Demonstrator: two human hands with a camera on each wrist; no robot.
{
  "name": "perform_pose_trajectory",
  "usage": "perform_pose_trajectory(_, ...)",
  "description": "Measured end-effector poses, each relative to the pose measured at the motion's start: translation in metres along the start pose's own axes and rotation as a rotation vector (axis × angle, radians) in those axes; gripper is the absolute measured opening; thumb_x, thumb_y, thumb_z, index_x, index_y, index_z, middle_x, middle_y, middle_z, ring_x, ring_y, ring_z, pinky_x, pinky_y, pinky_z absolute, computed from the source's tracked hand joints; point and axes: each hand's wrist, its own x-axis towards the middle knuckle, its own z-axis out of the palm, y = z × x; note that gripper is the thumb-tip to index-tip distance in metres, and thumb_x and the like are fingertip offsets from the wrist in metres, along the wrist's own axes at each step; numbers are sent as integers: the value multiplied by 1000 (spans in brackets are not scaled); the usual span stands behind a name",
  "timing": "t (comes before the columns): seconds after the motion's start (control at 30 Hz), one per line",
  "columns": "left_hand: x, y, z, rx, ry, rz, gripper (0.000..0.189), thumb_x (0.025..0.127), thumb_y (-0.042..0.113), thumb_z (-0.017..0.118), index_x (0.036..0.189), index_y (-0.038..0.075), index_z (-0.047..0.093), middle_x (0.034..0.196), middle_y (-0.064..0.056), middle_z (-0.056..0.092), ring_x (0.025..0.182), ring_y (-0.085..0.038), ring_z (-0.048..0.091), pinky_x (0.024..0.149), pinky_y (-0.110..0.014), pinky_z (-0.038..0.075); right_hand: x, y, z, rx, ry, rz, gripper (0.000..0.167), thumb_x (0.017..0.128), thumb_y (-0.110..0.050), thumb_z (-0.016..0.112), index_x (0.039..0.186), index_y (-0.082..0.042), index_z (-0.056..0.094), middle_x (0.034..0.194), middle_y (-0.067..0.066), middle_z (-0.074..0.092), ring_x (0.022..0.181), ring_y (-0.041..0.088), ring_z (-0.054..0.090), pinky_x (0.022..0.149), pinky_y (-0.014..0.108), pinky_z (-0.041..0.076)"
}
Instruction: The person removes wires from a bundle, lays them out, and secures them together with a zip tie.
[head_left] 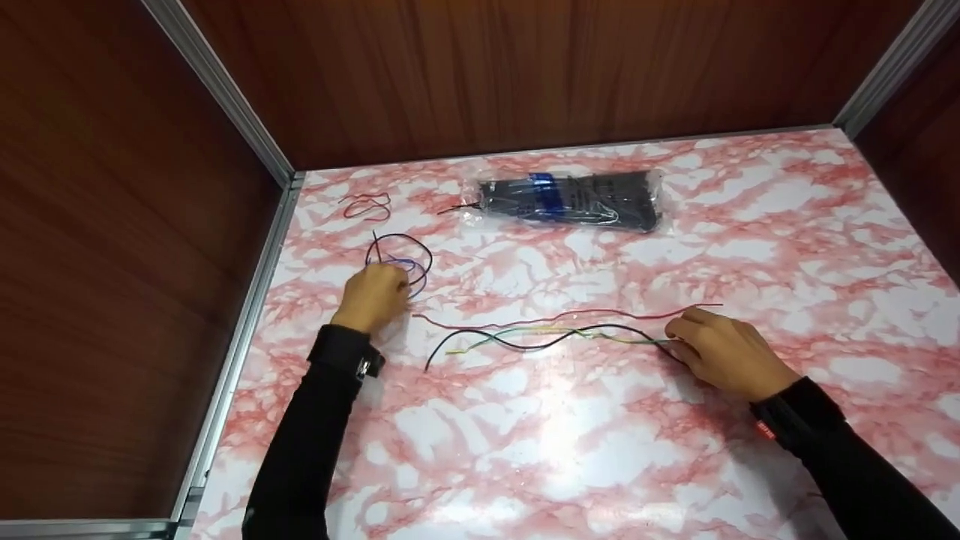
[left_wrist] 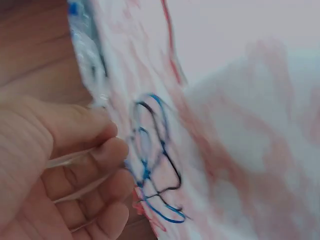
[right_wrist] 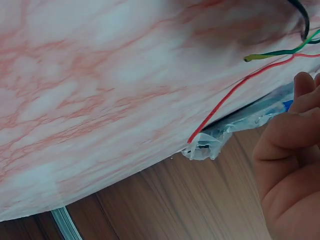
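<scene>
In the head view my left hand point(head_left: 375, 296) is over a loose coil of black wire point(head_left: 430, 259) and blue wire point(head_left: 405, 261). Its fingers are loosely bent in the left wrist view, the coil point(left_wrist: 162, 130) lying beyond their tips, and no wire shows between them. My right hand point(head_left: 724, 352) is at the right ends of three stretched wires: one red point(head_left: 562, 318), one black point(head_left: 525, 348), one green-and-yellow point(head_left: 487, 339). The right wrist view shows bent fingers beside the red and green-and-yellow wires, none visibly pinched; part of this hand is out of frame.
A clear plastic bag of dark contents with a blue band point(head_left: 574, 201) lies at the back of the marbled table point(head_left: 480, 435). A small tangle of red wire point(head_left: 367, 206) is at the back left. Brown panels point(head_left: 525, 75) stand along the back and sides.
</scene>
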Motion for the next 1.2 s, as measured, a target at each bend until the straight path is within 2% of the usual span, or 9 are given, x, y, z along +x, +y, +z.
perform_pose_trajectory(0.1,6,-4,4,38,-89,-13,17,82,14,68,66,12,64,78,-5,65,77,-28,63,66,-47,49,-2,-1,0,5,-4,5,12,85,-15,75,93,-17,67,85,-7,53,67,5,49,55,27,41)
perform_pose_trajectory(0.2,8,-3,9,114,-119,-1,20,79,16,71,61,12,63,74,-5,65,76,-30,63,66,-47,48,-4,-1,0,6,-6,13,9,86,-16,74,90,-19,67,82,-9,51,66,4,46,55,27,39)
perform_pose_trajectory(0.27,8,-1,12,166,-109,12,19,79,17,73,64,10,65,75,-7,67,77,-32,64,69,-48,49,-3,-2,-1,9,-8,18,9,86,-16,74,90,-19,67,81,-10,51,66,4,46,56,27,39)
perform_pose_trajectory(0.4,10,2,17,240,-79,22,10,80,16,72,80,5,72,85,-16,69,82,-38,65,75,-52,49,1,-3,-1,14,-20,22,8,86,-15,73,91,-18,67,84,-8,53,69,6,51,58,29,42)
perform_pose_trajectory(0.6,6,0,23,286,-34,1,12,80,12,67,85,3,74,87,-19,69,79,-39,63,70,-55,48,16,-9,5,2,0,-21,8,84,-14,73,89,-17,67,84,-6,54,69,9,52,56,31,44)
perform_pose_trajectory(0.73,0,-5,28,311,65,-37,12,79,11,65,84,1,69,81,-20,67,75,-41,62,63,-54,47,24,-14,8,-2,-5,-47,8,85,-13,72,87,-18,66,81,-8,51,65,8,50,56,30,42)
perform_pose_trajectory(0.9,1,-4,26,351,291,-27,10,78,10,65,83,2,61,67,-19,64,63,-40,60,53,-51,46,32,-17,8,1,-30,-55,9,85,-13,71,85,-19,65,79,-9,49,63,7,48,54,29,42)
perform_pose_trajectory(1.0,6,3,22,347,387,4,6,81,5,61,84,0,61,70,-19,64,66,-38,59,52,-50,48,38,-18,7,7,-34,-54,10,85,-13,72,83,-19,64,78,-9,49,63,6,48,53,28,42)
perform_pose_trajectory(1.2,14,30,17,322,513,65,9,85,-1,53,88,-3,62,73,-17,64,64,-36,60,49,-49,50,66,-17,7,12,-12,-67,12,87,-11,68,80,-18,62,75,-7,49,63,10,50,52,31,43)
